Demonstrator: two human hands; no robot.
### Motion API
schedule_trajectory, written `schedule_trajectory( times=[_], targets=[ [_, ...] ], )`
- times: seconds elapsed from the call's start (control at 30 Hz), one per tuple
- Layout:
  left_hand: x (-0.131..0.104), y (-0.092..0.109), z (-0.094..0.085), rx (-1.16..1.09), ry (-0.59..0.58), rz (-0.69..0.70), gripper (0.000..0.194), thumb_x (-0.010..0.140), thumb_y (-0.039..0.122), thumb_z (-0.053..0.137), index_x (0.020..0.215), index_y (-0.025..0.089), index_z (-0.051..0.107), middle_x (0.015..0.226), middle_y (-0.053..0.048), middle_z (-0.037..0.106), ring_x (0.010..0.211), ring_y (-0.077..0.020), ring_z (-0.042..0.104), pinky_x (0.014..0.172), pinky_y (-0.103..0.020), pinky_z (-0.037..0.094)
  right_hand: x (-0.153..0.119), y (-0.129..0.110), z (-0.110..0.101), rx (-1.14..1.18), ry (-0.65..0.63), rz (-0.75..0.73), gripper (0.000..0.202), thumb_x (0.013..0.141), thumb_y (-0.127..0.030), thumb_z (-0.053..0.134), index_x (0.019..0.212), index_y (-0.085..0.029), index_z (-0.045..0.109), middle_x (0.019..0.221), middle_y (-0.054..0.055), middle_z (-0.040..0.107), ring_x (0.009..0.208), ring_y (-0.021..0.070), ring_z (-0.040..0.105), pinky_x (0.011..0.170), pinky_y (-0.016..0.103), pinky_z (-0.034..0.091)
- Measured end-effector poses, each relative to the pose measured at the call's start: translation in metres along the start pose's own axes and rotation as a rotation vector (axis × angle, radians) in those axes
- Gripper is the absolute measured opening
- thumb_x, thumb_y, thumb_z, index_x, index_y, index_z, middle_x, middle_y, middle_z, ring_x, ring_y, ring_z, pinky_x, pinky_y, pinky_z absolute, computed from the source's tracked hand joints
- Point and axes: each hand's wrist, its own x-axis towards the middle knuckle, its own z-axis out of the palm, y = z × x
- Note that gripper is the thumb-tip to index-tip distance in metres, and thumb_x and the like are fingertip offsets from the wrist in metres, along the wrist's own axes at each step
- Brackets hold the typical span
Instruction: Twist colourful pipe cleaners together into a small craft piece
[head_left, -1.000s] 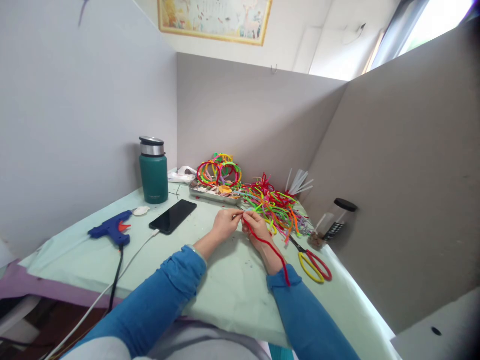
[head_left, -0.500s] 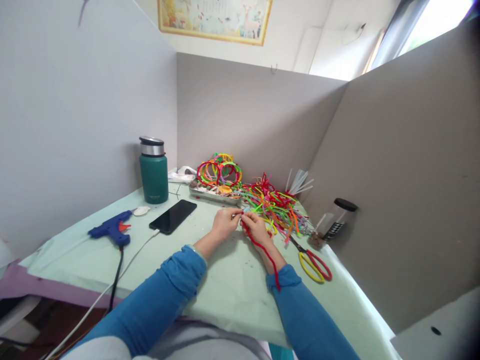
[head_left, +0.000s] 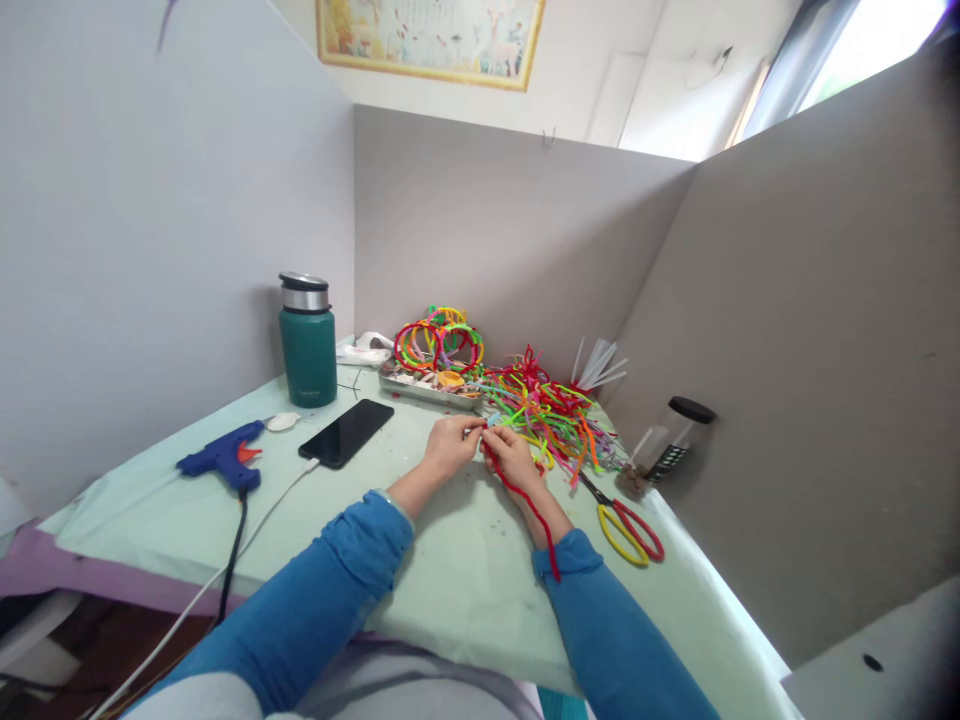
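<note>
Red stem point(head_left: 526, 496) in hands point(head_left: 450, 445), illegible bottle lettering point(head_left: 308, 394)

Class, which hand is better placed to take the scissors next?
Likely the right hand, though pinching the red pipe cleaner: the scissors lie on its side, farther from the left hand.

Since a second ago, we have shifted our right hand point(head_left: 511, 457) slightly left. The red fuzzy stem point(head_left: 531, 502) trailing back from it has swung left too: its loose end, which crossed the middle of our right cuff point(head_left: 576, 554), now shows at the cuff's left edge, a little nearer us.
</note>
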Motion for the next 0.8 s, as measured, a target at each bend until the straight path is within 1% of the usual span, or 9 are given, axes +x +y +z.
schedule_trajectory(
  times=[0.23, 0.53, 0.8],
  targets=[
    [0.0002, 0.0009, -0.0009, 0.001, -0.008, 0.015, 0.024, 0.079, 0.02, 0.054, 0.095, 0.021, 0.071, 0.093, -0.002, 0.072, 0.081, -0.0126, 0.064, 0.076, -0.021, 0.049, -0.0004, -0.0004, 0.0002, -0.029, 0.008, -0.032, 0.028, 0.069, -0.044, 0.066, 0.069, -0.018, 0.056, 0.054, -0.004, 0.054, 0.037, 0.0064, 0.038, 0.037, 0.021, 0.025],
    [0.0001, -0.0002, -0.0002, 0.005, -0.006, 0.023, 0.024, 0.078, 0.019, 0.054, 0.095, 0.021, 0.071, 0.094, -0.003, 0.072, 0.084, -0.0136, 0.065, 0.078, -0.023, 0.049, 0.0009, 0.0022, -0.0019, -0.071, 0.011, -0.031, 0.028, 0.071, -0.045, 0.065, 0.067, -0.018, 0.056, 0.053, -0.004, 0.053, 0.037, 0.0066, 0.038, 0.036, 0.021, 0.025],
    [0.001, -0.0011, 0.0004, 0.022, -0.028, -0.003, 0.025, 0.078, 0.018, 0.053, 0.095, 0.022, 0.071, 0.096, -0.001, 0.071, 0.086, -0.0136, 0.064, 0.079, -0.022, 0.049, 0.0015, 0.0032, -0.0025, -0.088, -0.005, -0.028, 0.031, 0.07, -0.048, 0.065, 0.067, -0.018, 0.057, 0.053, -0.003, 0.054, 0.037, 0.0071, 0.039, 0.037, 0.021, 0.026]
  ],
)
